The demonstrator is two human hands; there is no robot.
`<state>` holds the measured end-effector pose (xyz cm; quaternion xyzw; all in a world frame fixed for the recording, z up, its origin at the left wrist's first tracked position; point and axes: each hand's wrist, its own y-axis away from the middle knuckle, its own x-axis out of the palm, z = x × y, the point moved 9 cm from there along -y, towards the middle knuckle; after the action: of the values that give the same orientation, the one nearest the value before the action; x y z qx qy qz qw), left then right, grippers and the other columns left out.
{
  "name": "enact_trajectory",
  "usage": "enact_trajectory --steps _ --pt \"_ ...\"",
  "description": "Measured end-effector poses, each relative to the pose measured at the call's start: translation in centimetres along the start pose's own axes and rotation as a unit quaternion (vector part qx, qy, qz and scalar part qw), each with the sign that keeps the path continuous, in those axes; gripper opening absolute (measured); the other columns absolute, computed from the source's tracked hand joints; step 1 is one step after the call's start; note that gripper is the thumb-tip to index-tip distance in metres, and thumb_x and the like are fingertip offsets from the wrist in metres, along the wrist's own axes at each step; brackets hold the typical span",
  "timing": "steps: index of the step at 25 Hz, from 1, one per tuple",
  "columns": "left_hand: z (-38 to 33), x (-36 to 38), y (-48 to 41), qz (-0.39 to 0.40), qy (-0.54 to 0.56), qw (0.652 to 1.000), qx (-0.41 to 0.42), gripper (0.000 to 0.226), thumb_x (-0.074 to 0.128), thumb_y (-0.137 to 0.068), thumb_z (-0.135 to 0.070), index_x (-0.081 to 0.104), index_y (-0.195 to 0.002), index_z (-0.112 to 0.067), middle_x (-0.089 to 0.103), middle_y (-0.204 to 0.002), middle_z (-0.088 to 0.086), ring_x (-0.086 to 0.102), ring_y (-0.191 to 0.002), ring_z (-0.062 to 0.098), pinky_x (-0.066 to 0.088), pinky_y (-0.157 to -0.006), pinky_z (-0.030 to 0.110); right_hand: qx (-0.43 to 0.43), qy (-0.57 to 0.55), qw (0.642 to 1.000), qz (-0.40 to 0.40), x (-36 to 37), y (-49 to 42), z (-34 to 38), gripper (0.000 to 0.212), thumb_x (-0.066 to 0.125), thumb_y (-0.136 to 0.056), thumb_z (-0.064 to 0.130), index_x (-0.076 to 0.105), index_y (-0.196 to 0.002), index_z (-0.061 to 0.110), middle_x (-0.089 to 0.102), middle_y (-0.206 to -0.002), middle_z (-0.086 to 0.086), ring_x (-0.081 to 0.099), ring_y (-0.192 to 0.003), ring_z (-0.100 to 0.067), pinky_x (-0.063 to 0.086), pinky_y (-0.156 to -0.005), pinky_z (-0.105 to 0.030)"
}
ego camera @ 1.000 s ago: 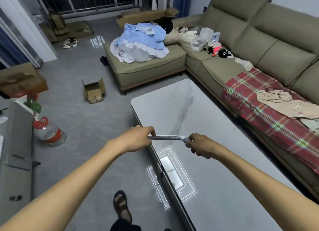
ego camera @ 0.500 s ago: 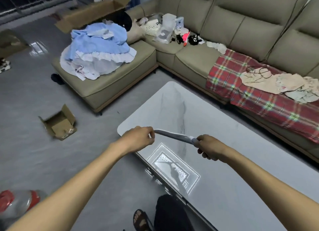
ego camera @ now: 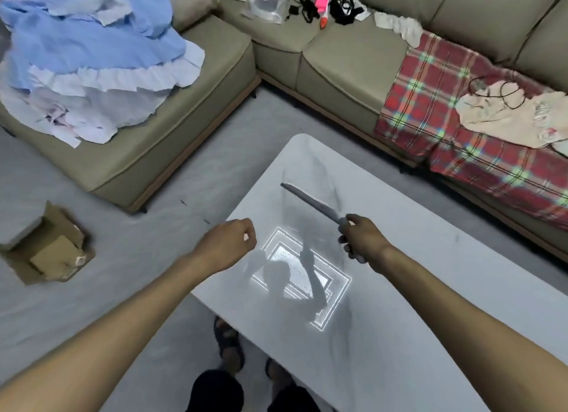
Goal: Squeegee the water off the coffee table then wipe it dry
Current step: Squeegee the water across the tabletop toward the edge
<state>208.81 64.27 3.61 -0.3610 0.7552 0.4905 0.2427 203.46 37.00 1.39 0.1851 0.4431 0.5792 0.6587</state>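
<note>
A white marble-look coffee table (ego camera: pixel 430 288) fills the lower right, with a bright ceiling-light reflection near its left edge. My right hand (ego camera: pixel 361 238) grips the handle of a grey squeegee (ego camera: pixel 310 202). Its blade points up and to the left, above the table's far end. My left hand (ego camera: pixel 232 239) hovers over the table's left edge, fingers curled loosely, holding nothing. I see no cloth on the table.
An olive sectional sofa (ego camera: pixel 338 58) wraps around the far and right sides, carrying blue and white laundry (ego camera: pixel 92 48), a red plaid blanket (ego camera: pixel 461 128) and small clutter. An open cardboard box (ego camera: pixel 46 251) lies on the grey floor at left. My sandalled feet (ego camera: pixel 229 341) stand by the table's near edge.
My left hand has let go of the squeegee's blade end and drawn back. My right hand has swung the squeegee further over the table. My view has tilted down and to the right.
</note>
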Motion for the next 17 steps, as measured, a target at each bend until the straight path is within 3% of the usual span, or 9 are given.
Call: enact_trajectory --steps 4,7,9,11,14,17 --pt "4.2 4.3 -14.5 0.052 -0.022 0.998 0.012 0.032 0.054 -0.092 -0.029 0.048 -0.12 -0.015 0.052 -0.115 0.004 0.055 -0.101 0.025 0.046 -0.087 0.036 -0.006 0.032 0.994 -0.1 -0.1 -10.8 1.4 0.012 0.038 -0.095 0.015 0.043 -0.085 0.015 0.05 -0.079 -0.01 0.045 -0.059 -0.025 0.03 -0.042 -0.023" --pt "7.4 10.0 -23.0 0.093 -0.064 0.993 0.013 0.039 0.056 -0.089 -0.025 0.044 -0.124 -0.012 0.036 -0.137 0.012 0.042 -0.125 0.03 0.04 -0.101 0.038 -0.055 0.128 0.978 -0.156 0.2 -19.2 3.5 0.018 0.036 -0.099 0.02 0.049 -0.103 0.009 0.051 -0.088 -0.012 0.046 -0.076 -0.027 0.029 -0.05 -0.026" --pt "8.7 12.6 -26.0 0.099 -0.087 0.991 0.012 0.042 0.055 -0.086 -0.021 0.041 -0.125 -0.013 0.019 -0.149 0.018 0.027 -0.136 0.035 0.032 -0.11 0.041 -0.079 0.169 0.967 -0.176 -0.1 -23.6 6.0 0.013 0.034 -0.097 0.016 0.047 -0.096 0.013 0.05 -0.088 -0.013 0.045 -0.078 -0.026 0.027 -0.051 -0.024" --pt "9.3 13.9 -28.6 0.079 -0.094 0.992 0.032 0.045 0.055 -0.084 -0.019 0.039 -0.125 -0.012 0.015 -0.151 0.021 0.021 -0.139 0.036 0.028 -0.112 0.042 -0.086 0.168 0.963 -0.194 0.2 -28.0 8.4 0.015 0.033 -0.092 0.01 0.039 -0.083 0.021 0.048 -0.086 -0.013 0.045 -0.073 -0.027 0.029 -0.046 -0.023" --pt "9.5 15.5 -30.7 0.096 -0.072 0.991 0.056 0.047 0.056 -0.084 -0.019 0.039 -0.127 -0.011 0.023 -0.145 0.022 0.022 -0.139 0.036 0.03 -0.11 0.038 -0.07 0.173 0.961 -0.205 1.4 -32.6 10.1 0.021 0.033 -0.087 0.005 0.037 -0.076 0.022 0.049 -0.087 -0.016 0.048 -0.064 -0.029 0.034 -0.04 -0.026" --pt "9.6 16.9 -31.2 0.14 -0.062 0.987 0.052 0.051 0.054 -0.085 -0.02 0.035 -0.132 -0.011 0.011 -0.153 0.029 0.004 -0.147 0.039 0.027 -0.114 0.042 -0.056 0.2 0.954 -0.218 2.9 -34.6 10.6 0.022 0.032 -0.085 0.003 0.043 -0.094 0.02 0.052 -0.096 -0.018 0.05 -0.075 -0.034 0.038 -0.045 -0.029"
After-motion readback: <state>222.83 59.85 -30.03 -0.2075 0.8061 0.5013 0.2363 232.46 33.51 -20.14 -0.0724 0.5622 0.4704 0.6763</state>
